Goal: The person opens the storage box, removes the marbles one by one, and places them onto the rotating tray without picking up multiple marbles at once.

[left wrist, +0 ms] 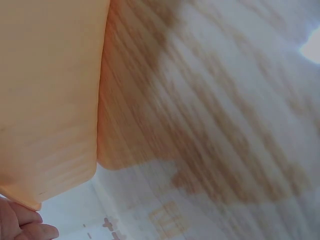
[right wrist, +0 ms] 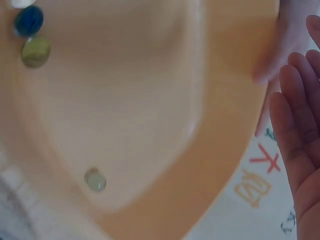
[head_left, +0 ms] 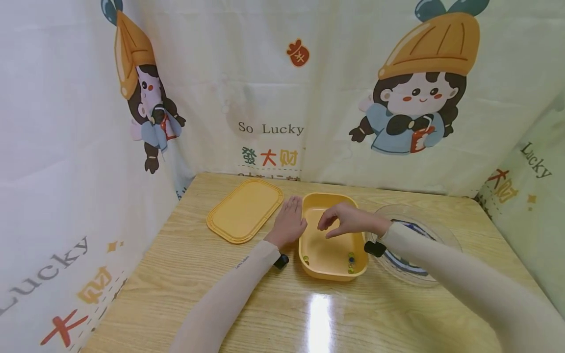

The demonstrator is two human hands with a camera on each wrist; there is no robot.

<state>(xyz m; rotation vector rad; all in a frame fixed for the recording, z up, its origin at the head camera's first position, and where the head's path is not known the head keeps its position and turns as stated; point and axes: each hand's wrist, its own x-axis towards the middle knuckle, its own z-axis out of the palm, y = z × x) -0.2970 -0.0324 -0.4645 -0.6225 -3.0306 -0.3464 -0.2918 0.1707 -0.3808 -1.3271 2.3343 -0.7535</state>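
A yellow plastic bin [head_left: 328, 196] stands on the table with several glass marbles in it. In the head view a short row of marbles [head_left: 351, 262] lies at its near right side, and one marble [head_left: 306, 259] lies at the near left corner. My left hand [head_left: 289, 223] is at the bin's left rim with its fingers straight; its fingertips [left wrist: 30, 227] show by the rim in the left wrist view. Over the inside of the bin hovers my right hand [head_left: 346, 219], fingers loosely bent and holding nothing. The right wrist view shows a blue marble [right wrist: 29, 21] beside a yellow-green one.
A flat yellow lid [head_left: 244, 211] lies on the wooden table [head_left: 176, 274], left of the bin. To the right, partly under my right forearm, is a round clear plate [head_left: 446, 235] with a dark blue pattern. A printed cloth [head_left: 212, 73] hangs behind the table.
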